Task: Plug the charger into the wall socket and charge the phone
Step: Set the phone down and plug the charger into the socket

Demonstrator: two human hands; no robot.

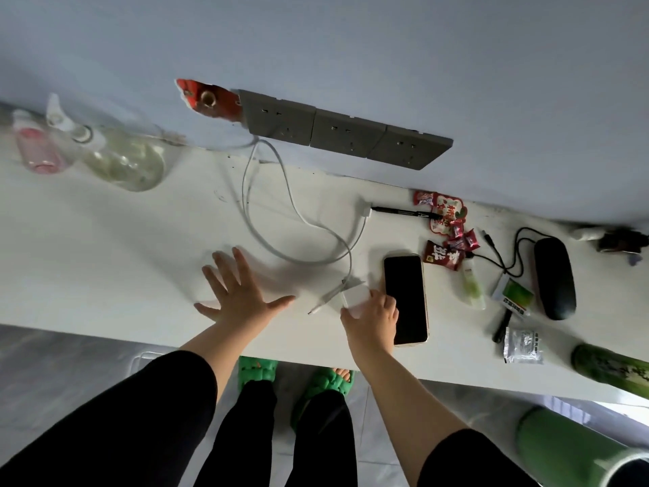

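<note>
1. Little is done, I judge: the charger [355,296] is on the table [105,275], not in the sockets [346,130] on the wall.
2. The right hand [372,319] curls on the charger; whether it grips firmly I cannot tell. The left hand [238,293] is spread flat, holding nothing.
3. The phone [405,298] lies face up just right of the charger, long axis running from the table's near edge toward the wall.
4. A cable [298,219] loops loose, its end unplugged from the phone.
5. Left: plugging in, then cabling.
</note>
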